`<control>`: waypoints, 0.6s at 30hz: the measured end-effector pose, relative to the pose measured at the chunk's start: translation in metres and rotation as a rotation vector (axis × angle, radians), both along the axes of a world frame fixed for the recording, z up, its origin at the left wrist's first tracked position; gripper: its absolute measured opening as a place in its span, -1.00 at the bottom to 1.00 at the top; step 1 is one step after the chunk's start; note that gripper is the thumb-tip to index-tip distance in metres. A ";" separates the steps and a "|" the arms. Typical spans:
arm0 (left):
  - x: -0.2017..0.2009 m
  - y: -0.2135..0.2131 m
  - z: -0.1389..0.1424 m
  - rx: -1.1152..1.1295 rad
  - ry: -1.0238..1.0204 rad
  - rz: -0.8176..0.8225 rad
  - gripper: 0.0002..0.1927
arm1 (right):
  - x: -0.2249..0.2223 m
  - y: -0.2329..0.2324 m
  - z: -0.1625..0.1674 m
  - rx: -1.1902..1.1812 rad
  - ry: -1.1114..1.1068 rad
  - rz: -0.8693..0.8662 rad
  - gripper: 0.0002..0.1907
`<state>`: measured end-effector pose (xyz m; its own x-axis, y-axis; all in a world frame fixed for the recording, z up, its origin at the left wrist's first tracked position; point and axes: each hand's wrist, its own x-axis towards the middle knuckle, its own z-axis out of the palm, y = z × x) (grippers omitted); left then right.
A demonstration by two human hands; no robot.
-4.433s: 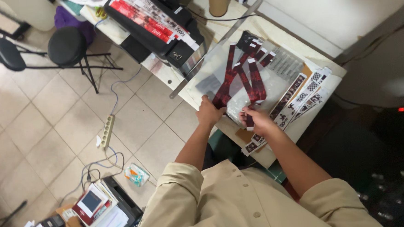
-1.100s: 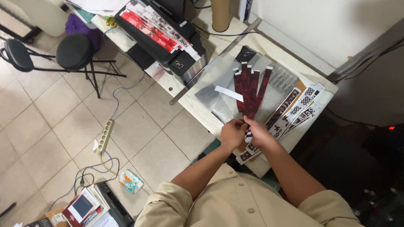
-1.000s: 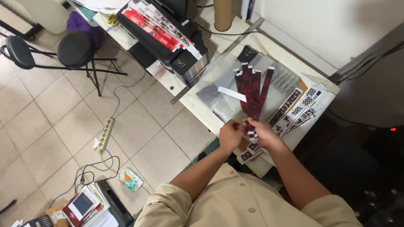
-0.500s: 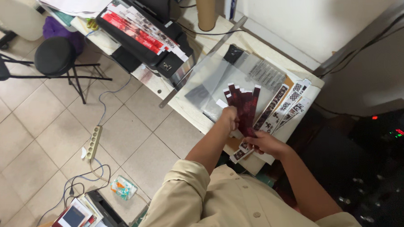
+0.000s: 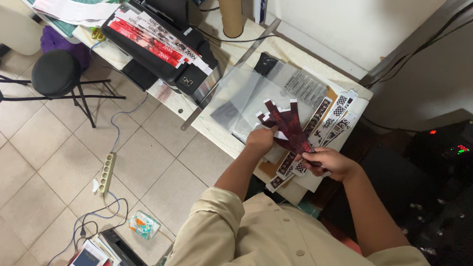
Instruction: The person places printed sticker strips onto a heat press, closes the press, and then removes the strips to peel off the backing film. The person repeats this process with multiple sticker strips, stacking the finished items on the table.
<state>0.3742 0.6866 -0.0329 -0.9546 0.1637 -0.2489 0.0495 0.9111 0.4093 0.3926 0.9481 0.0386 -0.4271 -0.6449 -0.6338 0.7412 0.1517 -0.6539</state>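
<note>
A fan of dark red printed paper strips (image 5: 287, 126) is held above the desk (image 5: 203, 116). My right hand (image 5: 330, 163) pinches the strips at their lower ends. My left hand (image 5: 261, 140) touches the fan's left edge, fingers curled on the strips. Under the strips lie clear plastic sheets (image 5: 250, 92) and several black-and-white checkered strips (image 5: 322, 126) on brown card.
A black printer (image 5: 161, 42) with red-and-white strips on top stands at the desk's left end. A cardboard tube (image 5: 231, 9) stands behind it. A black stool (image 5: 55, 72), a power strip (image 5: 107, 172) and cables are on the tiled floor.
The fanned red strips have been drawn closer together and lowered toward me. My left hand has moved from the bottom of the bundle up to its left edge.
</note>
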 end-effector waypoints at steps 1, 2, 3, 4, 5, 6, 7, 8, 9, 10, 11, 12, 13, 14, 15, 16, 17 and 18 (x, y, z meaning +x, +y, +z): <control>-0.003 0.000 0.001 -0.015 0.007 -0.020 -0.63 | -0.002 0.000 0.002 0.003 0.000 0.012 -0.70; -0.005 0.000 0.002 -0.005 -0.020 0.012 -0.67 | -0.005 0.001 0.005 0.006 0.007 0.019 -0.70; -0.007 0.000 0.002 0.007 -0.047 0.043 -0.70 | -0.008 0.002 0.008 0.011 0.012 0.026 -0.69; -0.008 -0.002 0.003 0.018 -0.076 0.075 -0.73 | -0.010 0.003 0.011 0.015 0.017 0.033 -0.69; -0.009 -0.003 0.004 0.049 -0.072 0.088 -0.70 | -0.013 0.005 0.014 -0.001 0.015 0.041 -0.69; -0.009 -0.005 0.006 0.079 -0.069 0.102 -0.67 | -0.015 0.007 0.017 -0.018 0.012 0.050 -0.69; -0.009 -0.007 0.008 0.109 -0.065 0.115 -0.63 | -0.017 0.008 0.019 -0.035 0.010 0.059 -0.69; -0.010 -0.009 0.010 0.136 -0.070 0.093 -0.66 | -0.019 0.009 0.020 -0.011 0.022 0.090 -0.68; -0.011 -0.009 0.012 0.164 -0.076 0.070 -0.69 | -0.021 0.009 0.022 0.015 0.034 0.120 -0.68; -0.012 -0.010 0.013 0.192 -0.082 0.047 -0.72 | -0.023 0.009 0.022 0.041 0.045 0.150 -0.67; -0.013 -0.009 0.013 0.189 -0.117 0.073 -0.71 | -0.023 0.009 0.023 0.057 0.052 0.156 -0.67; -0.014 -0.008 0.013 0.185 -0.154 0.099 -0.70 | -0.024 0.008 0.023 0.073 0.056 0.164 -0.67; -0.015 -0.007 0.012 0.181 -0.191 0.126 -0.69 | -0.025 0.007 0.023 0.088 0.061 0.171 -0.67; -0.014 -0.006 0.010 0.214 -0.171 0.117 -0.66 | -0.025 0.006 0.023 0.093 0.060 0.180 -0.67; -0.013 -0.006 0.008 0.244 -0.146 0.109 -0.62 | -0.026 0.005 0.023 0.096 0.063 0.190 -0.67; -0.012 -0.006 0.006 0.274 -0.118 0.101 -0.58 | -0.027 0.004 0.023 0.099 0.069 0.200 -0.67; -0.010 -0.005 0.003 0.280 -0.116 0.094 -0.59 | -0.028 0.003 0.023 0.085 0.058 0.170 -0.68; -0.007 -0.005 0.001 0.286 -0.117 0.087 -0.59 | -0.029 0.002 0.023 0.071 0.042 0.139 -0.69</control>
